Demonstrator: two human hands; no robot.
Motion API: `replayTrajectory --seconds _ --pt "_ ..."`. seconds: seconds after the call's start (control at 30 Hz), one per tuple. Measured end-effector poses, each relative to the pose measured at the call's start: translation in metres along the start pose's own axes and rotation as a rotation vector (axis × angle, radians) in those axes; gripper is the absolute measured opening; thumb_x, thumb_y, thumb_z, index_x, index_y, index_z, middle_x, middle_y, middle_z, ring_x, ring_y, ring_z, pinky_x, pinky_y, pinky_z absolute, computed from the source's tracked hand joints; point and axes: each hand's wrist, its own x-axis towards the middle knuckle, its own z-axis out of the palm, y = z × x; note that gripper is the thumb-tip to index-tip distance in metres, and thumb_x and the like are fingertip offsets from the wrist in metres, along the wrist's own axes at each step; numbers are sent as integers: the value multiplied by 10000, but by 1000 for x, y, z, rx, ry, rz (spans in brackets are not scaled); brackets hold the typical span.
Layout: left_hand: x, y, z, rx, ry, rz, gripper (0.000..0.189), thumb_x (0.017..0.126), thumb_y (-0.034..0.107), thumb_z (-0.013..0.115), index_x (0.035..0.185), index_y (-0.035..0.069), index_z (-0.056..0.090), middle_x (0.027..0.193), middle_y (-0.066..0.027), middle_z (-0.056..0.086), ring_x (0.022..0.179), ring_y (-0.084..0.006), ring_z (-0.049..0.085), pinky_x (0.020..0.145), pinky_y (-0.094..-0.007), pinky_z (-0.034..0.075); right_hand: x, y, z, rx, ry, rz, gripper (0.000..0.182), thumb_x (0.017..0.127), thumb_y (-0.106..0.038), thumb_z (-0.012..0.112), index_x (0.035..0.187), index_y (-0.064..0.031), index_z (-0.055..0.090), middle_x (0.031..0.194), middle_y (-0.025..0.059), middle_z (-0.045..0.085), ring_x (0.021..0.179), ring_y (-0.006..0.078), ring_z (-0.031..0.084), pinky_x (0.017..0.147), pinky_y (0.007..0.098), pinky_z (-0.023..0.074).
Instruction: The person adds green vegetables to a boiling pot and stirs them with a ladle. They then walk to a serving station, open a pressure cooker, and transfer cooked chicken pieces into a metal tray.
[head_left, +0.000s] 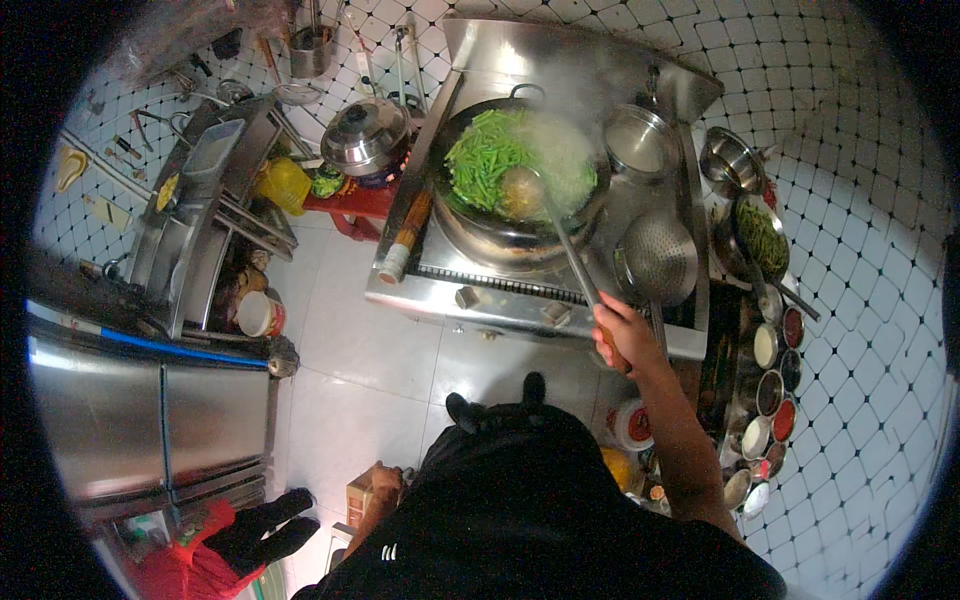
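Observation:
My right hand (626, 336) grips the wooden handle of a long metal ladle (571, 251). The ladle's bowl rests among cut green vegetables (487, 154), likely green beans, in a large steaming wok (450, 206) on a steel stove (495, 289). Steam blurs the wok's right side. My left hand (387, 480) hangs low at my left side near a cardboard box (358, 496); its fingers are too small and dim to read. A perforated skimmer (660, 259) lies right of the wok, below a metal pot of pale liquid (637, 146). A bamboo wok brush (409, 232) lies on the stove's left edge.
Seasoning bowls (766, 345) line the right side, below a pan of green strands (761, 236) and a steel bowl (731, 161). Left of the stove, a lidded pot (365, 135) stands by a red stool (352, 202). A person in red (202, 559) is at the lower left.

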Motion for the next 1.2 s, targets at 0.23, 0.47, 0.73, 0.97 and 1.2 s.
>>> replayTrajectory --seconds 0.23,0.47,0.73,0.97,1.2 --pt "-16 7 5 273 -68 106 373 857 283 580 1077 -18 569 825 -175 680 779 -329 651 704 -422 509 -4 -24 10 -243 45 -156 577 977 -190 531 1486 -40 304 639 -11 516 443 79 453 402 252 381" --pt "-22 8 4 300 -71 117 362 860 282 570 1083 -3 583 841 -176 679 810 -341 644 744 -428 499 82 -4 -11 -995 286 -651 532 935 -192 584 1440 -131 427 683 109 588 498 186 526 550 364 493" --pt "-26 10 7 278 -44 94 352 864 281 558 1089 14 600 860 -177 676 846 -355 637 790 -435 487 37 -20 -69 -936 128 -489 539 928 -156 585 1438 -84 424 737 156 590 604 175 507 622 330 461" --pt "-34 14 9 295 -38 110 346 867 280 548 1095 28 615 876 -178 674 877 -366 630 830 -442 476 131 -71 -21 -929 267 -654 506 892 -204 621 1371 -90 509 880 172 664 766 272 646 707 346 502" --pt "-40 11 11 273 -7 87 342 870 279 537 1100 43 630 892 -179 673 908 -378 624 871 -448 465 128 -44 -9 -1128 284 -521 485 865 -240 613 1336 -148 544 933 198 673 834 387 646 758 444 521"
